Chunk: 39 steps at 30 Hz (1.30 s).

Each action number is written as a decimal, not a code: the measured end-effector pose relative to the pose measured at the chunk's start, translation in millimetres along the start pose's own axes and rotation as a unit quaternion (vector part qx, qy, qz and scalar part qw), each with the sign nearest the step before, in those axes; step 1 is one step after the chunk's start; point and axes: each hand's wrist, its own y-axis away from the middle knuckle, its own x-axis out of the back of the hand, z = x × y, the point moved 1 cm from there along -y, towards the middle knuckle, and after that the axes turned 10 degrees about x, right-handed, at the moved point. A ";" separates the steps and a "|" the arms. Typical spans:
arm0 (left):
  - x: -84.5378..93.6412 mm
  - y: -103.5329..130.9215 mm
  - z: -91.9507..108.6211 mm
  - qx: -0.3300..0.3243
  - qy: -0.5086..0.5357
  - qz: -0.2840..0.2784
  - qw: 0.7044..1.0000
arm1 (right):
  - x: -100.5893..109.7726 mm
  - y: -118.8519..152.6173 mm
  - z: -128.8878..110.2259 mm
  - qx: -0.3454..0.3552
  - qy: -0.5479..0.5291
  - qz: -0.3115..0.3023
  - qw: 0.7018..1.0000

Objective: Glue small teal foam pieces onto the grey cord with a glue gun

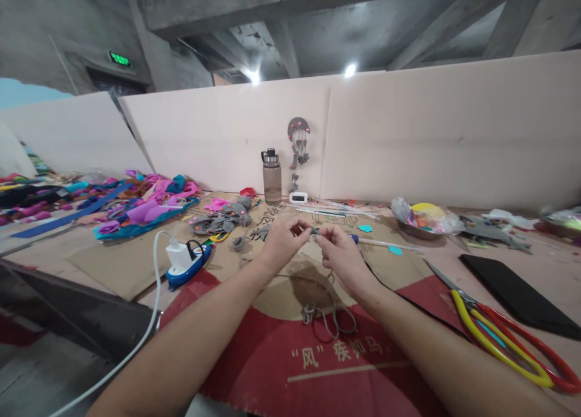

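Note:
My left hand (285, 240) and my right hand (338, 250) meet over the cardboard, thumbs and forefingers closed in a pinch. Between their fingertips is a small dark green piece (315, 230), too small to identify and partly covered by the fingers. A thin grey cord (336, 326) lies in loose loops on the cardboard below, with a strand running up toward my right hand. Whether that strand is in the fingers cannot be made out. Just past my right hand lies a glue gun, its blue tip (354, 239) showing and a clear stick (385, 244) beside it.
Red-and-brown cardboard (254, 356) covers the table. Large scissors (499, 338) and a black phone (517, 293) lie at right. A power strip (188, 265) sits left, near grey felt pieces (218, 220). Behind stand a bottle (272, 181), a small clock (298, 197) and a hanging felt moon (298, 126).

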 end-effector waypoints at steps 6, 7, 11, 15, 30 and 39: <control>-2.6 2.3 0.9 0.076 0.119 -0.071 0.987 | 8.3 -6.4 3.3 0.070 0.081 0.017 0.994; -2.8 2.5 1.2 0.088 0.138 -0.078 0.983 | 8.8 -6.7 2.8 0.078 0.089 0.017 0.993; -3.7 1.8 2.0 0.119 0.191 -0.088 0.970 | 9.0 -5.7 -0.4 0.099 0.113 0.019 0.988; -4.7 0.9 3.5 0.137 0.226 -0.094 0.960 | 8.9 -4.9 -2.2 0.121 0.128 0.027 0.984; -3.3 2.7 6.4 0.136 0.216 -0.096 0.962 | 9.3 -0.4 -16.5 0.146 0.198 0.028 0.969; -2.8 2.5 6.8 0.130 0.212 -0.099 0.964 | 8.3 1.3 -19.1 0.139 0.226 0.026 0.964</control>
